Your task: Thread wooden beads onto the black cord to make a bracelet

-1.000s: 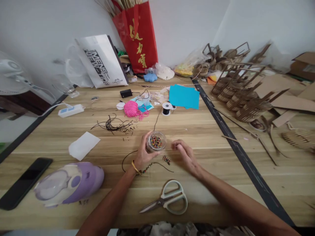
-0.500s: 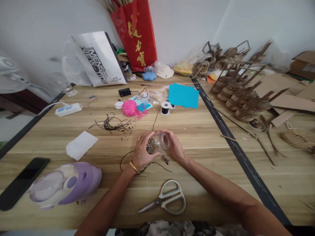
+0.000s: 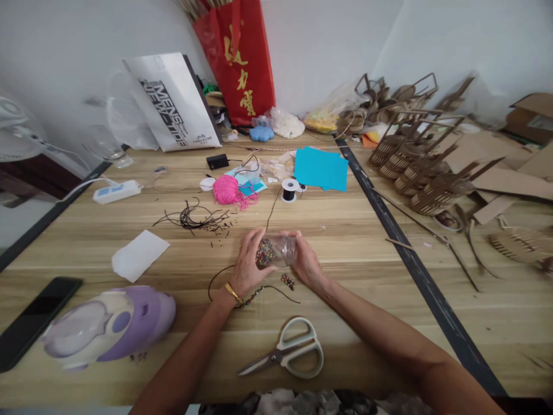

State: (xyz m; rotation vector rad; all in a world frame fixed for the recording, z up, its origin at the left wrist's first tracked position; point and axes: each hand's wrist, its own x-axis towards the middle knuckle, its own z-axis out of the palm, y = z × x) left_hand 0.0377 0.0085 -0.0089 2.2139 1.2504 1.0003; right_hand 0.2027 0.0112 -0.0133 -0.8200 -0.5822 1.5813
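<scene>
Jar (image 3: 281,245) of beads (image 3: 265,252) is lying tilted onto its side between the two hands, its mouth pointing toward the right. A second ago it was standing closer to upright with its opening facing up, and the right hand (image 3: 310,264) was waiting apart from it; now that hand is cupping close against the mouth, its fingertips seeming to meet the rim. Whether it is gripping the rim, or any beads are resting in its palm, I cannot tell. The left hand (image 3: 249,260) is clasping the jar around its closed end, where most of the beads are gathering.

This change is bringing the hands together on one thing, so the jar is taking up both of them and its opening is sitting right by the right palm. Meanwhile, the small pile of loose beads (image 3: 287,281) is lying on the surface (image 3: 367,328) just in front of the right hand, on the wearer's side. The beaded cord (image 3: 256,296) is running beside the left wrist, with neither hand appearing to hold it. Scissors (image 3: 276,356) are lying nearer the wearer, between the forearms, and a spool (image 3: 289,190) is standing beyond the hands.
</scene>
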